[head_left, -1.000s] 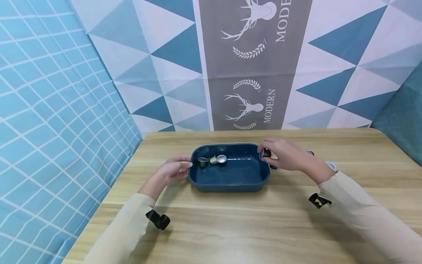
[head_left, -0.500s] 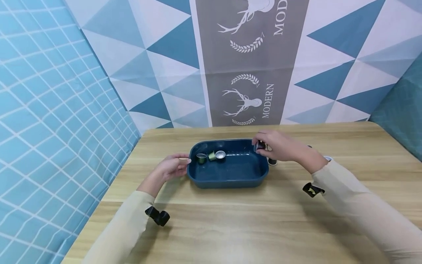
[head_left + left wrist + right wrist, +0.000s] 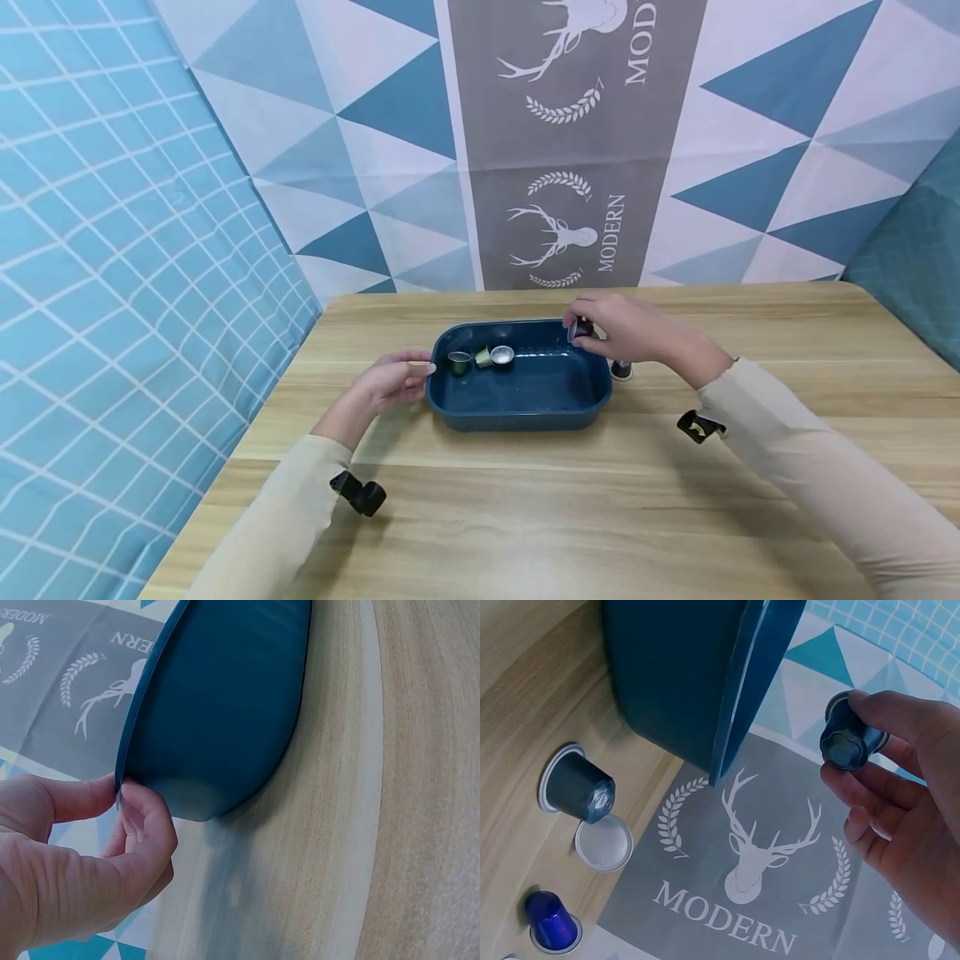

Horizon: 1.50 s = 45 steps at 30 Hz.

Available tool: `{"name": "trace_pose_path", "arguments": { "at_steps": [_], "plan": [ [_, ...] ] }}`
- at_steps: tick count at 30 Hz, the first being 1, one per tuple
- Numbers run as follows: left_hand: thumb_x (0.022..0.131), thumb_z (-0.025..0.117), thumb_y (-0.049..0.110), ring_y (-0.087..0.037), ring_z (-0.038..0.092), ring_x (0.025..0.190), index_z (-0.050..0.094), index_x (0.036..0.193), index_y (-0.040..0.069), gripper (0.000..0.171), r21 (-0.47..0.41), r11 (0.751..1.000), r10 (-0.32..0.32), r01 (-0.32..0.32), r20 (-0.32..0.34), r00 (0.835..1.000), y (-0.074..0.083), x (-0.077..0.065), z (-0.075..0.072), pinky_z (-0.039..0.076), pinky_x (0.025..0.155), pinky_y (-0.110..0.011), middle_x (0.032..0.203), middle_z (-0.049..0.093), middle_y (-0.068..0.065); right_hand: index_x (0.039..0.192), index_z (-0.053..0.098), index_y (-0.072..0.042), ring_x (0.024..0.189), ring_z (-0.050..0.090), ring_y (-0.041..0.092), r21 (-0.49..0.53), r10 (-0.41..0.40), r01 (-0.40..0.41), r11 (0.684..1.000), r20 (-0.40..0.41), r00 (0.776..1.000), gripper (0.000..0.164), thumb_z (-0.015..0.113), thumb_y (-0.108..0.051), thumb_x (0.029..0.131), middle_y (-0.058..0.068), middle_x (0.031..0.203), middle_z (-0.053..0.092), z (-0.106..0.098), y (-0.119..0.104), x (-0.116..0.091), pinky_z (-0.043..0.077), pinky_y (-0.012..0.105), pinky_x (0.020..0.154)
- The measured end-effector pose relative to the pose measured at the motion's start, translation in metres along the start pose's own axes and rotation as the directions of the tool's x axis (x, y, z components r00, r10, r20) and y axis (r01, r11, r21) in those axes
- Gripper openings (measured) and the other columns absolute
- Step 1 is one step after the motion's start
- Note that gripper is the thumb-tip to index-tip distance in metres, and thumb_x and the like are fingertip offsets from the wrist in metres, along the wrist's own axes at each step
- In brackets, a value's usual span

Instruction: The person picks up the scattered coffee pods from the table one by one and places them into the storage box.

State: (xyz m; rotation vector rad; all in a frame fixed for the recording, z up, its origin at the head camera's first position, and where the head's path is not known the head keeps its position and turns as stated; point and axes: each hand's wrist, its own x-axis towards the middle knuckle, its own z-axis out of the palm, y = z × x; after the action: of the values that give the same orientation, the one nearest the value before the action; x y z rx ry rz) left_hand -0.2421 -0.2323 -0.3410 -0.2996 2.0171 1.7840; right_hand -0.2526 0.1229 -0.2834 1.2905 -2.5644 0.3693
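A dark blue tray with rounded ends point(image 3: 517, 422) stands on the table. My left hand point(image 3: 392, 383) pinches its left rim between thumb and fingers, as the left wrist view shows up close. Over the tray's back right corner, my right hand point(image 3: 633, 330) holds a dark coffee capsule point(image 3: 847, 739) between thumb and fingertips. Inside the tray lie a dark green capsule point(image 3: 460, 364), a light green one point(image 3: 483, 358) and one showing its silver lid point(image 3: 502, 356), all toward the left end.
Just right of the tray, a dark capsule point(image 3: 577, 784) stands on the wooden table point(image 3: 480, 517). In the right wrist view, a capsule with a silvery round face point(image 3: 604, 843) and a blue capsule point(image 3: 553, 922) are beside it. A patterned cloth point(image 3: 555, 150) hangs behind the table.
My right hand has moved left with the dark coffee capsule, from the tray's right rim to above its inside. The left hand stays on the rim; the view has shifted slightly.
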Motion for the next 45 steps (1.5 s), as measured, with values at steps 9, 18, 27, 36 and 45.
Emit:
{"name": "trace_pose_path", "arguments": {
  "at_steps": [9,18,27,36,45],
  "plan": [
    [0.097,0.054,0.009,-0.005,0.053,0.068,0.041,0.138,0.003,0.043,-0.004,1.000,0.004,-0.004,0.005,1.000,-0.002,0.000,0.001,0.049,0.067,-0.019,0.076,0.056,0.006,0.103,0.066,-0.007,0.083,0.061,0.013,0.006,0.015,-0.015,1.000,0.052,0.999,0.018,0.071,-0.011,0.086,0.006,0.099,0.066,0.000,-0.002,0.010,0.054,0.031,0.076],
    [0.097,0.053,0.009,-0.005,0.045,0.061,0.041,0.138,0.002,0.043,-0.004,1.000,-0.004,0.004,0.007,1.000,-0.006,-0.001,0.002,0.047,0.065,-0.019,0.070,0.050,0.006,0.104,0.065,-0.005,0.084,0.058,0.014,0.059,-0.004,-0.001,0.998,0.085,0.996,0.018,0.070,-0.010,0.087,0.007,0.099,0.064,0.001,-0.005,0.018,0.053,0.032,0.078],
    [0.097,0.054,0.009,-0.005,0.045,0.061,0.041,0.138,0.003,0.044,0.000,1.000,0.002,-0.002,0.001,1.000,-0.001,0.001,0.002,0.047,0.066,-0.019,0.069,0.050,0.006,0.104,0.066,-0.007,0.084,0.059,0.015,0.058,0.022,-0.028,0.998,0.106,0.994,0.018,0.069,-0.012,0.088,0.006,0.099,0.065,-0.001,-0.006,0.029,0.053,0.033,0.079],
    [0.097,0.054,0.008,-0.005,0.045,0.062,0.040,0.138,0.001,0.044,-0.006,1.000,0.011,-0.011,0.021,1.000,0.001,-0.001,0.000,0.047,0.065,-0.018,0.071,0.051,0.006,0.105,0.066,-0.009,0.087,0.058,0.016,0.046,0.060,-0.068,0.997,0.165,0.985,0.017,0.068,-0.015,0.089,0.005,0.101,0.065,-0.004,-0.012,0.041,0.053,0.034,0.082],
    [0.097,0.052,0.008,-0.005,0.038,0.056,0.038,0.139,0.001,0.044,-0.006,1.000,0.021,-0.020,0.034,0.999,0.000,-0.001,-0.001,0.045,0.062,-0.018,0.066,0.045,0.006,0.102,0.066,-0.008,0.084,0.059,0.017,0.057,0.026,-0.037,0.998,0.183,0.983,0.015,0.069,-0.013,0.088,0.006,0.097,0.064,-0.001,-0.012,0.057,0.053,0.032,0.078]
  ]
}}
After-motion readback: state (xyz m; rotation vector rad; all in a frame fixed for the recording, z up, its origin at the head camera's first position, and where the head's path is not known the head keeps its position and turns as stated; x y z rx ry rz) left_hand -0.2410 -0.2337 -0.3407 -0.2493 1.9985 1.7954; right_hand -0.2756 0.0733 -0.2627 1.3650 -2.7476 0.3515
